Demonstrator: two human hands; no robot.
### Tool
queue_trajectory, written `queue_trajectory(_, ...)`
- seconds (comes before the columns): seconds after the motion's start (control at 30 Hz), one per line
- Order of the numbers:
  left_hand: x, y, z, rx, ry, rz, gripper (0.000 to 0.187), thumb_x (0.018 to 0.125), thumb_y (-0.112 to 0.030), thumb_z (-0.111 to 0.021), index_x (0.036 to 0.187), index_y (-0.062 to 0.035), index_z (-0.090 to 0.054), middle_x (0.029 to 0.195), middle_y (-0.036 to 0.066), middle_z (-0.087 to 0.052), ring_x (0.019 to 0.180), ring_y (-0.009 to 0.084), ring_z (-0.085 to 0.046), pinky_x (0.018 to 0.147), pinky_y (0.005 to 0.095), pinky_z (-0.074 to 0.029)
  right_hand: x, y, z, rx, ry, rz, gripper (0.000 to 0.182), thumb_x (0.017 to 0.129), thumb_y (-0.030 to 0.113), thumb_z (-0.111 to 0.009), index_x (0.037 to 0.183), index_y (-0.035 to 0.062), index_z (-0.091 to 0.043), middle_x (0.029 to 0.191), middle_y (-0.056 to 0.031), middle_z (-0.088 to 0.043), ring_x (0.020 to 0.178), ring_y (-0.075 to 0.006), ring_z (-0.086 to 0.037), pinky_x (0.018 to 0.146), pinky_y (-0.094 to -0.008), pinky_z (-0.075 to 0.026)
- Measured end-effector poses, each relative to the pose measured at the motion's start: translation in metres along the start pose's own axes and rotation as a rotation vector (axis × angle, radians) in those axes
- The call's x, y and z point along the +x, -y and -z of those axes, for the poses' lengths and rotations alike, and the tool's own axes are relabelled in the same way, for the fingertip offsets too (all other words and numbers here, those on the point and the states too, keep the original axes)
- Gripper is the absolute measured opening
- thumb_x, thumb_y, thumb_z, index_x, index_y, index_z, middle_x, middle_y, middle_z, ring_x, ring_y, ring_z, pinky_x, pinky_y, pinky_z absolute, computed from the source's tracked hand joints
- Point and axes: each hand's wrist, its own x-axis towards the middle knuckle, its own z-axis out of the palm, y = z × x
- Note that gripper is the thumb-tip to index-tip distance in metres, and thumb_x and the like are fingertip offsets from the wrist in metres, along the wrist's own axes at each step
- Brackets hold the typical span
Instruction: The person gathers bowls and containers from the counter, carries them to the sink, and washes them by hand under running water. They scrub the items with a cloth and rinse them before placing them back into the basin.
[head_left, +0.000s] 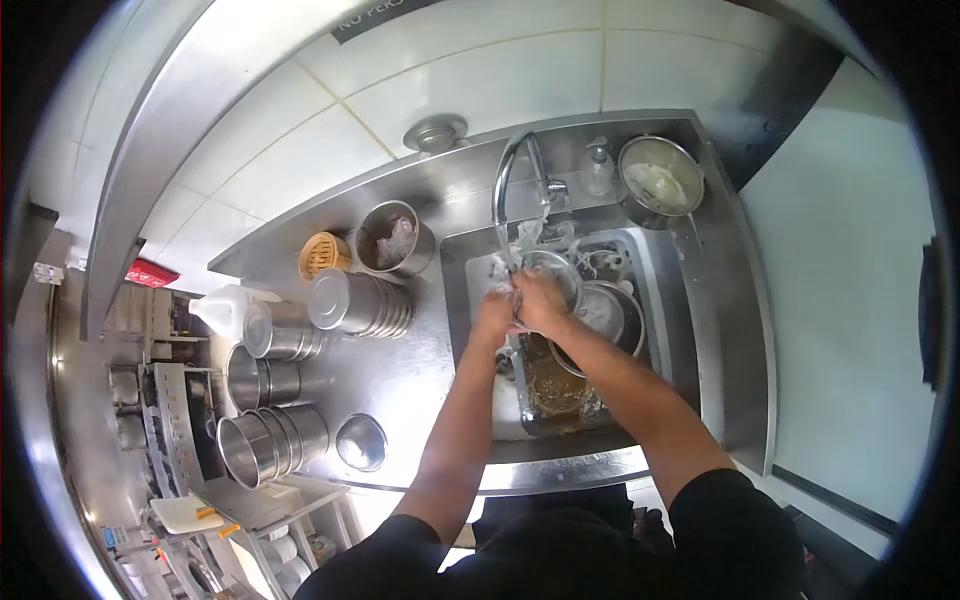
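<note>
Both hands are over the sink (458,270), close together under the running faucet (503,190). My left hand (493,316) has its fingers bent and partly hidden by splashing water. My right hand (541,300) is curled beside it, at the near left edge of a round metal bowl (562,272). What either hand grips is lost in the splash. Just right of my right hand, round metal pans (602,312) rest in the sink, above a rectangular tub (560,385) of brownish, foamy water.
Stacked metal pots (370,305) and more steel containers (270,445) stand on the left counter, with a small bowl (361,442), a bamboo steamer (323,256) and a white jug (232,310). A soap bottle (598,170) and a pot (660,180) sit behind the sink.
</note>
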Motion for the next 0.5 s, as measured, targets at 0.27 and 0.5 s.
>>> queue_trajectory(0.27,-0.033,-0.028,-0.017,-0.239,0.106,0.162,0.057,0.104,-0.046,-0.054,0.138,-0.0001,-0.054,0.119,0.018,-0.068,0.097,0.0316,-0.072,0.062,0.0402,-0.061,0.000,-0.015,0.040,-0.252,-0.221,0.059,0.030,0.086,0.017,-0.063,0.113,0.0049,-0.067,0.113,-0.0188,-0.064,0.114,-0.0368,-0.058,0.097,-0.0488,-0.047)
queue_trajectory(0.5,-0.023,-0.015,-0.005,-0.065,-0.052,0.075,0.056,0.102,-0.043,-0.059,0.135,0.0022,-0.056,0.115,0.018,-0.069,0.089,0.0286,-0.071,0.058,0.0360,-0.058,-0.029,-0.018,0.032,-0.227,0.250,0.022,0.021,0.088,0.018,-0.062,0.106,0.0083,-0.068,0.131,-0.0126,-0.062,0.124,-0.0356,-0.056,0.101,-0.0494,-0.045)
